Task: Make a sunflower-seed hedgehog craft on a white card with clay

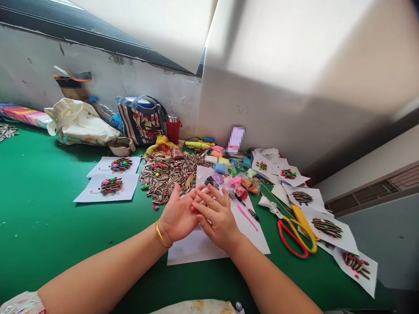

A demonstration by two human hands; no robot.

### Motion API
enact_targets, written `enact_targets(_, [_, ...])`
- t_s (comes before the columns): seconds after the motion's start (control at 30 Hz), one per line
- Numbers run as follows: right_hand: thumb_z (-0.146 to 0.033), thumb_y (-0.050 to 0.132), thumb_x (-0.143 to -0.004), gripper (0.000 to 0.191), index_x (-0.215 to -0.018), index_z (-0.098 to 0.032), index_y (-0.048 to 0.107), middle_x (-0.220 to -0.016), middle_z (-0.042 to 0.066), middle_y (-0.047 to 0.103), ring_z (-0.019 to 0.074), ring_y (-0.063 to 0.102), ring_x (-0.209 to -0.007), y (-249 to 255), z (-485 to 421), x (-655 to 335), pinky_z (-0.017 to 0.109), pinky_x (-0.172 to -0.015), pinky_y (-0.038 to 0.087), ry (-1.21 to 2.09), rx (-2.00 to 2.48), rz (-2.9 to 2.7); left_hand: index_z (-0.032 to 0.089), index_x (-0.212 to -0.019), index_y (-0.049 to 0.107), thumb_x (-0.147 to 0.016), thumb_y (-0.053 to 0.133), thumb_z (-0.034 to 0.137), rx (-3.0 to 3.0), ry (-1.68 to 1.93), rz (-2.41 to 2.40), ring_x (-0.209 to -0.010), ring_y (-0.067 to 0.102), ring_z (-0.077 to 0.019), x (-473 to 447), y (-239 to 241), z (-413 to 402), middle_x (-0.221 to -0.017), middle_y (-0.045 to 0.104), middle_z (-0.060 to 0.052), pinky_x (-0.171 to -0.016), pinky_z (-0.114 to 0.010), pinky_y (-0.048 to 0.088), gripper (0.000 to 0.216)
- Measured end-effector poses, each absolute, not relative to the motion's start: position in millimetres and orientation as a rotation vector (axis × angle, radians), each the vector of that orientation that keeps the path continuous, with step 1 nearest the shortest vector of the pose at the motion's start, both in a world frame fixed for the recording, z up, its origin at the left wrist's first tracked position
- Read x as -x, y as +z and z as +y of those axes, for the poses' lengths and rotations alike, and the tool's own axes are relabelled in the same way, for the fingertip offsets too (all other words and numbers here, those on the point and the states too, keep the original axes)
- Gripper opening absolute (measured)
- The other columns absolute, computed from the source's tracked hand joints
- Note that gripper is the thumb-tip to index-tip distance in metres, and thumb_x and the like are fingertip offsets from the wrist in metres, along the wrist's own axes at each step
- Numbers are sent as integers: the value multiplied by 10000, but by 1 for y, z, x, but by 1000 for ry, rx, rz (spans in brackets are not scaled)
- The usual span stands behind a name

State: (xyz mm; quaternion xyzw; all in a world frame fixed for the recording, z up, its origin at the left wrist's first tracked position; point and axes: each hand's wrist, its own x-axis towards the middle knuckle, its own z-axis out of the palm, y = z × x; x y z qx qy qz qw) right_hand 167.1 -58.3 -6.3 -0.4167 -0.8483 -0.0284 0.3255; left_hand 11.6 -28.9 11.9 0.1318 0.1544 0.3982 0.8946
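Note:
My left hand is turned palm up with its fingers stretched out, and a gold bangle circles the wrist. On its palm lies a small red-pink clay ball. My right hand reaches across the left fingers, its own fingers extended, with the fingertips beside the ball. Both hands are above a white sheet of paper on the green table. Lying on the sheet are a pink modelling tool and a black pen. Just beyond my hands spreads a pile of striped sunflower seeds.
Blocks of coloured clay lie behind the sheet. Scissors with red and yellow handles and a yellow cutter lie right. Seed-decorated cards rest left and right. Bags, a red flask and a phone stand behind.

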Motion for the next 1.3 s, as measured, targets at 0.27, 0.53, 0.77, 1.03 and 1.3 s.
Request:
enact_targets(0.27, [-281,572,-887,139,-886,-274,710,-1300,2,601,267,366,-1360,-9,-57,-167,551,-1163,182,66,1102,-2050,211,-1256,556,-897,348,669,-333,763,281,-976,611,-223,-18,15,-35,-1162,623,-107,-869,-365,480,618])
enact_targets(0.53, [-246,570,-894,155,-972,-275,701,-1241,38,624,271,402,-1328,-6,-51,-186,527,-1101,329,62,1126,-1901,174,-857,658,-782,734,368,-833,848,697,-840,572,-157,-20,4,-34,-895,619,-36,-789,-288,446,221])
enact_targets(0.77, [-295,593,-893,139,-967,-291,711,-1160,38,660,273,463,-1271,-8,-50,-189,532,-1095,333,112,1101,-1935,167,-770,683,-733,760,400,-1006,832,791,-762,550,-162,-17,-3,-30,-793,630,-34,-748,-294,422,249])
enact_targets(1.03, [-303,553,-910,199,-1017,-230,704,-988,76,681,206,619,-924,-9,-33,-226,370,-807,528,298,1194,-1793,153,-821,710,-763,678,549,-891,912,889,-806,576,-182,-15,-1,-22,-872,663,-84,-758,-312,435,402])
enact_targets(1.3, [-246,572,-822,214,-997,-217,693,-900,34,711,172,653,-794,-34,-20,-241,310,-719,534,523,1401,-1862,147,-816,710,-714,744,493,-779,978,925,-796,563,-161,-12,-5,-14,-855,642,-68,-769,-295,427,362])
